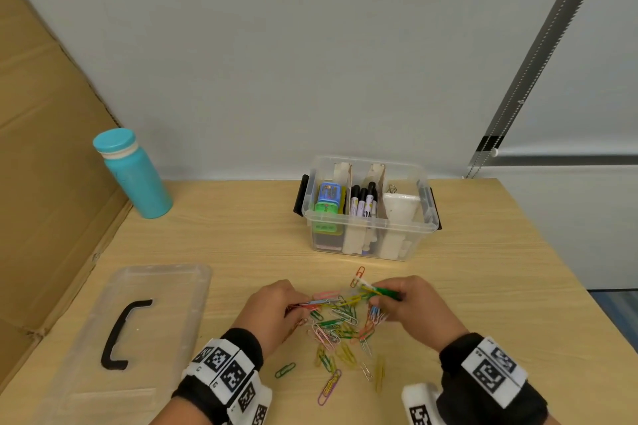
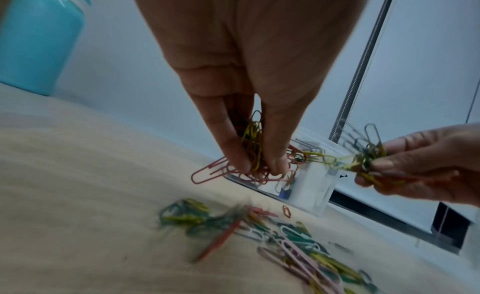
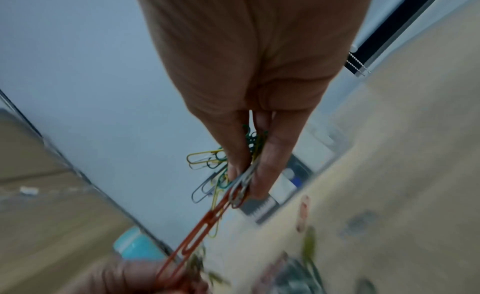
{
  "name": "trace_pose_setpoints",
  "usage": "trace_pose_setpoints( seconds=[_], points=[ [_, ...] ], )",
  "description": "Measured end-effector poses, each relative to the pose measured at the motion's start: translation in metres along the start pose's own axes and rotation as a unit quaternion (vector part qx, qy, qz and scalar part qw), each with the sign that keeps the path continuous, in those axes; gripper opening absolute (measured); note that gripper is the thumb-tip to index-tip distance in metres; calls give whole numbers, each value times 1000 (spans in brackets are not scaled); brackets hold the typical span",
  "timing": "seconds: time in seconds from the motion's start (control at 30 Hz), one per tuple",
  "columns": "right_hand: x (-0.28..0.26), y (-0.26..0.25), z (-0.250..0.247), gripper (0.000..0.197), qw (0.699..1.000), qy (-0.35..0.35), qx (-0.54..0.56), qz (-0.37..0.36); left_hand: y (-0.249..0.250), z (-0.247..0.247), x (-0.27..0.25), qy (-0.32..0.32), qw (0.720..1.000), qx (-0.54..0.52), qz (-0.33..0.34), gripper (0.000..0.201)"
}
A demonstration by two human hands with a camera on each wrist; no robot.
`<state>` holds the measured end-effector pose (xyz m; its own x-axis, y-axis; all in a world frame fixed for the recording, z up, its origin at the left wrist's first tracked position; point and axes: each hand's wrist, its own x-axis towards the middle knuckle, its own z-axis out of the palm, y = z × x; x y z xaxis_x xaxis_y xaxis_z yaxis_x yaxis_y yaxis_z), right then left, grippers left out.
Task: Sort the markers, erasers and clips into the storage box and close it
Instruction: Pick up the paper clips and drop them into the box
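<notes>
Coloured paper clips (image 1: 340, 338) lie scattered on the wooden table (image 1: 224, 238) in front of me. My left hand (image 1: 276, 307) pinches a bunch of clips (image 2: 253, 154) just above the pile. My right hand (image 1: 411, 304) pinches another bunch (image 3: 244, 171); a linked strand of clips (image 1: 345, 300) stretches between the two hands. The clear storage box (image 1: 367, 228) stands open behind, with erasers (image 1: 328, 200) in its left compartment, markers (image 1: 362, 200) in the middle and a white item on the right. Its clear lid (image 1: 138, 331) with a black handle lies flat at the left.
A teal bottle (image 1: 133, 172) stands at the back left of the table. Brown cardboard (image 1: 45, 148) leans along the left edge. A grey wall runs behind the box, and the table's right edge drops off past my right hand.
</notes>
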<state>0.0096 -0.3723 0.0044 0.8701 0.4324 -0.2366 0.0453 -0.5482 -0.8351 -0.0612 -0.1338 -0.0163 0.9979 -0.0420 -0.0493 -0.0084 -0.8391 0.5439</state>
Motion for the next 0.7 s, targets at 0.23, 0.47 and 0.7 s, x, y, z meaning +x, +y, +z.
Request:
trace_pose_setpoints(
  seconds=[0.23,0.47,0.7],
  points=[
    [2,-63,-62,16,996,52,61,-41,-3,-3,-6,20,999,-29,-12,25],
    [55,-75,-108,16,977,178,-97,-67,-7,-1,-10,22,999,-41,-22,24],
    [115,-66,-97,19,894,78,-437,54,-6,-1,-11,26,998,-58,-14,24]
  ],
)
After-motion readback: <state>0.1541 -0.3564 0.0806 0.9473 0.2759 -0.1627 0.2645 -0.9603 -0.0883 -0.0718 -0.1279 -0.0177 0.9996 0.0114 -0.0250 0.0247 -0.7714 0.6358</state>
